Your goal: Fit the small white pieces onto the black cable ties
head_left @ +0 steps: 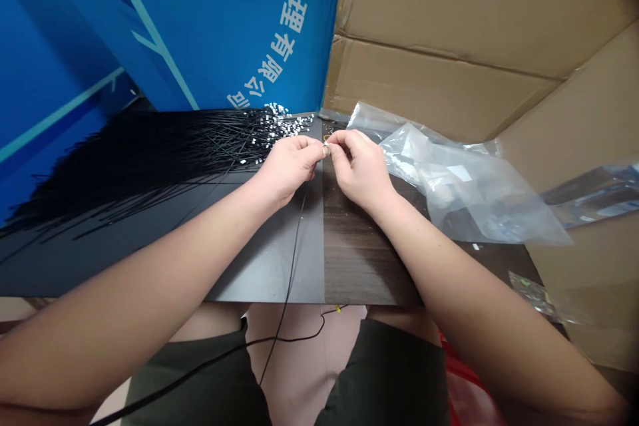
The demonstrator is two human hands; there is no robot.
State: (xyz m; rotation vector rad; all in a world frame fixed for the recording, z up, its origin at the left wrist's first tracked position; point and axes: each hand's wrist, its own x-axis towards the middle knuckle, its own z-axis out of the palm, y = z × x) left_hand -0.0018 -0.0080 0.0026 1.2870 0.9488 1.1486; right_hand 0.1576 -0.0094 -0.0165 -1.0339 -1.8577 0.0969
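Both hands meet fingertip to fingertip above the table, near its back edge. My left hand (292,163) is closed in a pinch, and a thin black cable (295,243) hangs from below it past the table's front edge. Between the fingertips shows a small pale, shiny piece (326,147), too small to name. My right hand (363,166) pinches at this piece from the other side, thumb and index finger together. A thin yellowish loop (326,137) shows just behind the fingertips. To the left lies a big bundle of black cables (164,153) with small white ends.
Clear plastic bags (464,180) lie on the right of the dark table (364,259), with a small bag of parts (534,296) at the right edge. Behind stand a blue printed panel (239,20) and cardboard (449,26). A thicker black cord (214,359) crosses above the lap.
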